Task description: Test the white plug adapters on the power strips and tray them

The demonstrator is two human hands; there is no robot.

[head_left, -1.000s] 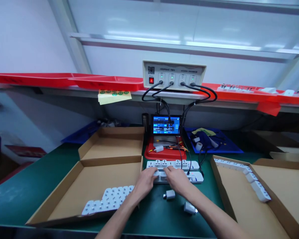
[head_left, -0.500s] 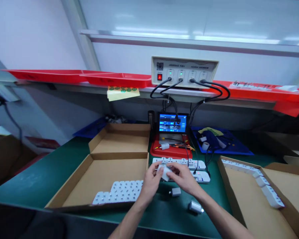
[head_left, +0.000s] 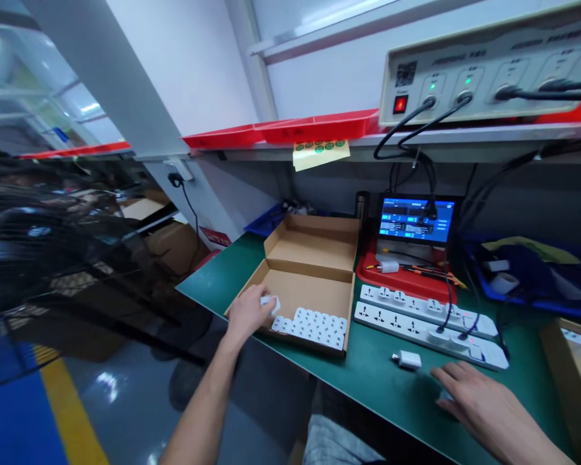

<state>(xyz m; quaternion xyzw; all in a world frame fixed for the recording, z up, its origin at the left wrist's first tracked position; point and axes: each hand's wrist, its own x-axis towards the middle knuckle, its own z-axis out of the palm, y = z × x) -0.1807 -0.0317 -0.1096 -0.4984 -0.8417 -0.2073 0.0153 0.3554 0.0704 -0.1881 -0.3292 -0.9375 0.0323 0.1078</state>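
My left hand (head_left: 249, 313) is over the near-left part of the open cardboard box (head_left: 290, 290), closed on a small white charger (head_left: 270, 303). Just right of that charger, rows of matching white chargers (head_left: 314, 328) stand in the box with their ends up. Low over the green table, my right hand (head_left: 477, 397) has its fingers curled about another white charger (head_left: 445, 395), mostly hidden under them. A loose charger (head_left: 407, 360) lies on the table to the left of my right hand.
Two white power strips (head_left: 430, 329) lie behind the loose charger. Past them are a red tray (head_left: 407, 274) and a lit screen (head_left: 416, 219). A second cardboard box (head_left: 574, 368) is at the right. Cables hang from a tester (head_left: 465, 71) on the shelf.
The view has swung left. My hands, together at a charger before, have parted: the left has carried a charger to the left box, the right has moved down to a charger on the table.
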